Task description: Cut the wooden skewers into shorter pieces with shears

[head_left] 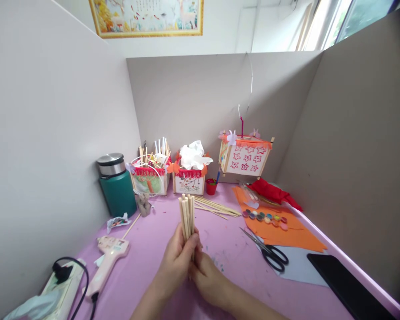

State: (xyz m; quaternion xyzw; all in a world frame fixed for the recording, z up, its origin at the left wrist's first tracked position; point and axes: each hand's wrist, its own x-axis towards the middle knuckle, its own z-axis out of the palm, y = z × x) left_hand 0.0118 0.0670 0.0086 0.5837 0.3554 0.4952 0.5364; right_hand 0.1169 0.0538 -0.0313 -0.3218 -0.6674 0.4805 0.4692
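A bundle of wooden sticks [186, 213] stands upright between my hands, over the middle of the purple table [146, 266]. My left hand [176, 251] is wrapped round the bundle from the left, its thumb across the front. Just below and to the right, my right hand [203, 271] closes round the lower part of the same sticks. Their bottom ends are hidden by my hands. Behind the bundle, several thin sticks [216, 206] lie loose on the table.
Left are a pink glue gun [110, 258], a power strip [62, 289] and a green flask [116, 186]. Right lie black scissors [270, 253], orange paper [273, 233], paint pots [265, 218] and a black phone-like slab [346, 284]. Decorated boxes [188, 182] and a lantern [246, 158] are at the back.
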